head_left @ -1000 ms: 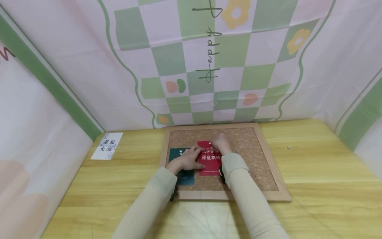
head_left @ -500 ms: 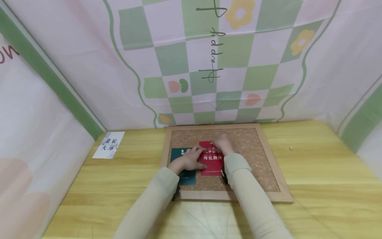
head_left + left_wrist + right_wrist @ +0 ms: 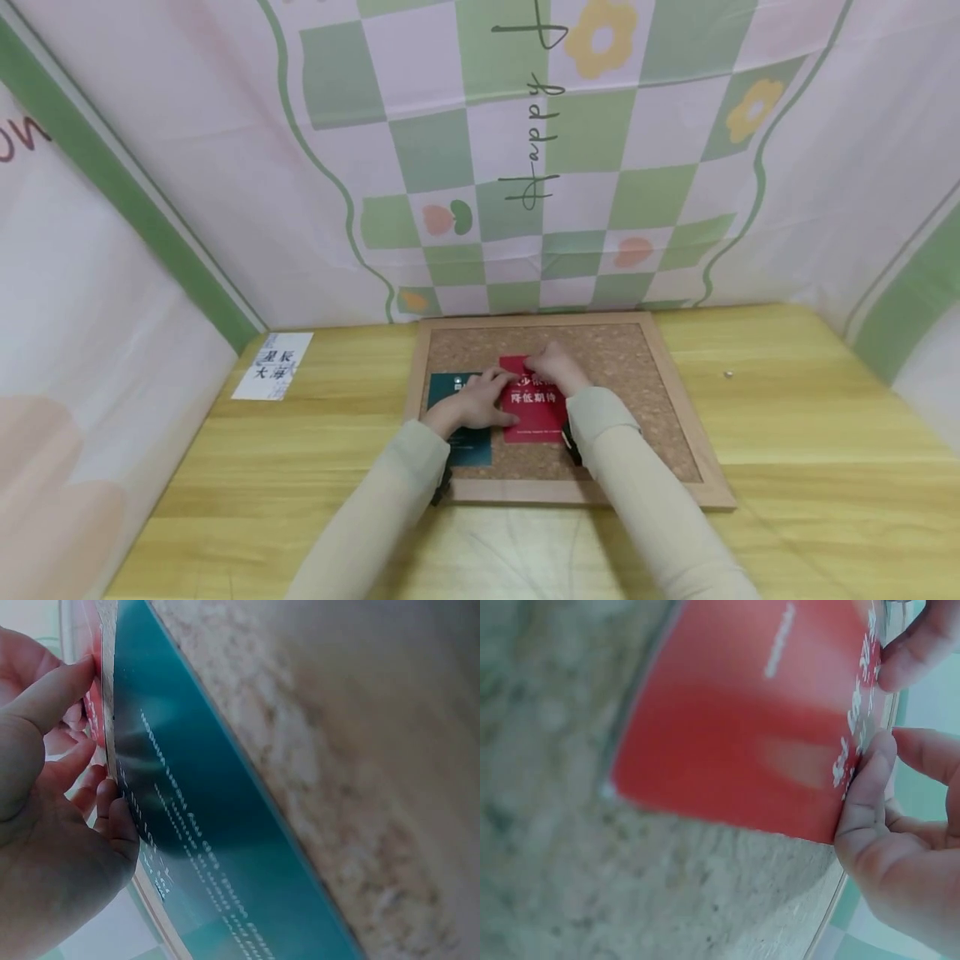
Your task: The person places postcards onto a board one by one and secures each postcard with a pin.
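Observation:
A red card [image 3: 534, 421] with white characters lies on the corkboard [image 3: 633, 400]. My left hand [image 3: 476, 402] rests across the teal card [image 3: 468, 450], its spread fingers touching the red card's left side. At the red card's top, my right hand [image 3: 557, 367] has its fingers curled, its fingertips covering the spot of a small pin, which is hidden now. In the right wrist view, the curled fingers of my right hand [image 3: 907, 847] touch the edge of the red card [image 3: 727, 742]. The left wrist view shows my left hand [image 3: 60, 817] beside the teal card [image 3: 202, 802].
A white card [image 3: 272, 367] with black characters lies on the wooden table [image 3: 322, 450] at the far left. Right of the board is a small shiny pin [image 3: 728, 375]. Behind the board hangs a checkered cloth [image 3: 510, 200]. The teal card has a pin [image 3: 457, 380] near its top.
The right hand has shifted slightly left over the top of the red card, covering the pin that showed at its fingertips. The left hand has kept its place on the cards.

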Available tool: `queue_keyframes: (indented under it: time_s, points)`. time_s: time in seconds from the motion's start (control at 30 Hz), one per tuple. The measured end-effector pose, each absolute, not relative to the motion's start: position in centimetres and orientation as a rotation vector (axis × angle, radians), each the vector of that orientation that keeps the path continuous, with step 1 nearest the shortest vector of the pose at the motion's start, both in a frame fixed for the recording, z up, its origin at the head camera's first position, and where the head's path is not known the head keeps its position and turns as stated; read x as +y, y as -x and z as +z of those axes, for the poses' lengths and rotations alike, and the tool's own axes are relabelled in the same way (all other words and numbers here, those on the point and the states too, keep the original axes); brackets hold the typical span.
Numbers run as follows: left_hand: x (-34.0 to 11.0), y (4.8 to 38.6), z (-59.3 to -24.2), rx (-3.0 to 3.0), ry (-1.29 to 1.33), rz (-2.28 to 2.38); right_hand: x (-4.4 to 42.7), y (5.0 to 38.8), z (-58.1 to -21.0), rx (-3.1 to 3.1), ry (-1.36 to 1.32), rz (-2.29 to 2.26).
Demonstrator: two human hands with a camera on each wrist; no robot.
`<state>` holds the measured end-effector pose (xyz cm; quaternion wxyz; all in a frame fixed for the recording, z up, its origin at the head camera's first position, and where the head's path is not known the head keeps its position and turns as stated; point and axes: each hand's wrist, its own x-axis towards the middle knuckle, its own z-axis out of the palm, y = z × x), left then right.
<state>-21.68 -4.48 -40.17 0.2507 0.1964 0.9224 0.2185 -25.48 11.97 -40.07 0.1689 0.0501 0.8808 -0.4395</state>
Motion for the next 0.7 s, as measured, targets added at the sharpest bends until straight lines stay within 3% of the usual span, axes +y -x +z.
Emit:
queue_keyframes:
  time_s: [0.3,0.7]
  points:
    - [-4.6,21.8,-40.2,2.490,-0.508,0.616,12.0,24.9,-39.6,2.356,-0.087,-1.452]
    - [-4.5,22.0,-40.6,2.496,-0.515,0.620,11.8,23.1,-38.1,2.556,0.125,-1.200]
